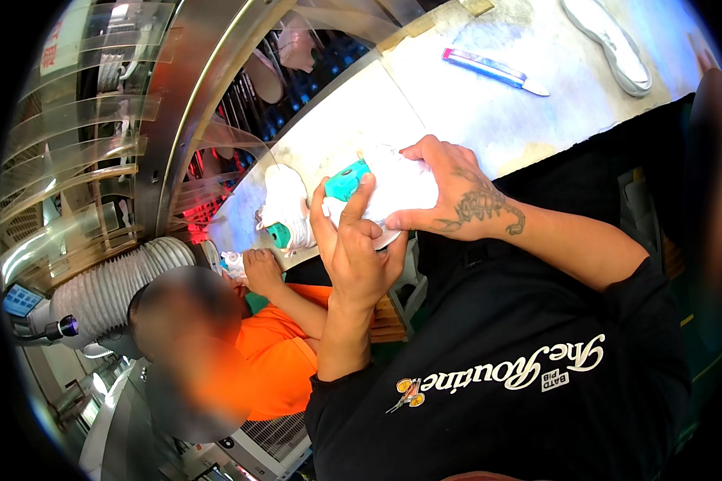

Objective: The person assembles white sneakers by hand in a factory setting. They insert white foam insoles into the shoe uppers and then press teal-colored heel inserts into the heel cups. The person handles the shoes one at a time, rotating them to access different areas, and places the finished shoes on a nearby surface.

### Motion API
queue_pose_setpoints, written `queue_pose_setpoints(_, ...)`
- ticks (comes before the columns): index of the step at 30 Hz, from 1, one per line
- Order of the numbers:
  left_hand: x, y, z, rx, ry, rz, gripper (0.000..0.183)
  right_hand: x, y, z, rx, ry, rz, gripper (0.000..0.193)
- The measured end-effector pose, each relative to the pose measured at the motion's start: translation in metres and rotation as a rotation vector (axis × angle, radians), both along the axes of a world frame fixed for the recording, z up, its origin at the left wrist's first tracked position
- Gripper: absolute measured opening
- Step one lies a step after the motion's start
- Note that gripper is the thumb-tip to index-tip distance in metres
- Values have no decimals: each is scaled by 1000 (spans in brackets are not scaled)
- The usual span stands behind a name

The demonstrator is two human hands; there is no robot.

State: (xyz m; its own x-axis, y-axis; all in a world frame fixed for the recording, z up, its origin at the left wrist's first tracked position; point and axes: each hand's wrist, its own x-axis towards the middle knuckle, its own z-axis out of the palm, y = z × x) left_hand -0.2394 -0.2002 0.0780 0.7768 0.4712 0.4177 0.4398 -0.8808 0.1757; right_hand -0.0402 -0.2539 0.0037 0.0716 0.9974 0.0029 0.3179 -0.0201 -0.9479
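Over the worktable edge in front of me is a white shoe point(403, 186) with a green shoe last point(346, 181) showing at its left end. My left hand point(359, 244) grips that left end, with fingers up beside the green last and the thumb under the shoe. From the right, my right hand point(467, 196) wraps the other end, thumb below and fingers over the top. Glare washes out the detail of the shoe. To the left of my left hand, a second white shoe point(285, 192) with a green last lies on the table.
A blue and red cutting knife point(496, 72) and a white shoe sole point(614, 44) lie on the pale worktable point(329, 120). At my left, a co-worker in orange point(277, 353) handles a whitish item. Behind stand a metal-framed machine with clear strips point(80, 152) and a ribbed hose point(116, 276).
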Motion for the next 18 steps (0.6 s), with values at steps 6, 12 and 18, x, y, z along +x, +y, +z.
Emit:
queue_pose_setpoints(6,6,0,6,33,36,19,59,-3,2,14,-69,-23,10,102)
queue_pose_setpoints(12,-10,5,-8,8,-54,0,59,-11,-2,0,129,-216,13,113)
queue_pose_setpoints(18,-5,2,-10,41,-103,30,76,16,-2,3,-13,-10,123,126)
